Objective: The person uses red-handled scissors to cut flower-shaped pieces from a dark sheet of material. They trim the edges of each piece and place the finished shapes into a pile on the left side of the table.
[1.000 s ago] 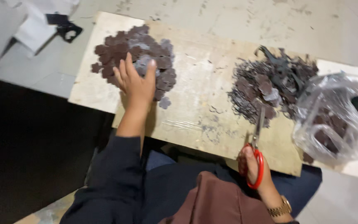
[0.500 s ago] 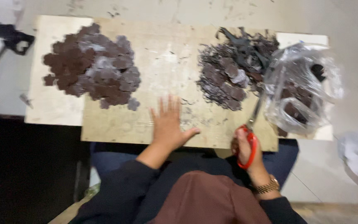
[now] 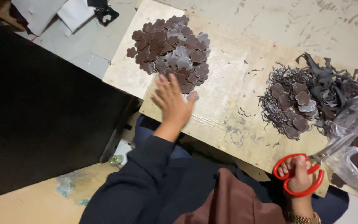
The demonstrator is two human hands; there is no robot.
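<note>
1. Your left hand (image 3: 171, 101) lies flat on the wooden board (image 3: 233, 103), fingers spread wide and holding nothing. The fingertips are at the near edge of the pile of brown flower-shaped pieces (image 3: 172, 47).

2. One single flower piece (image 3: 192, 96) lies just beside your left fingers, apart from the pile. It is the nearest thing to this hand.

3. Your right hand (image 3: 300, 176) is closed on the red-handled scissors (image 3: 301, 174) at the near edge of the board. The fingers go through the handle loops. The blades point away from you, toward the clear plastic bag (image 3: 355, 145); I cannot tell if the blades are open or closed.

4. The heap of dark offcuts (image 3: 311, 97) is on the right part of the board, with some more flower pieces mixed on top of it. The bag at the far right holds also brown pieces.

5. The flower pieces look thin, flat and light, probably a soft sheet material like leather or felt. I judge they bend easily and do not break, but they can slide on each other when you push the pile.

6. To take one, I think a pinch at a petal edge with thumb and first finger is best, because a flat piece on a flat board gives no other grip.

7. The offcuts look thin and tangled, so they probably come up in a bunch.
</note>
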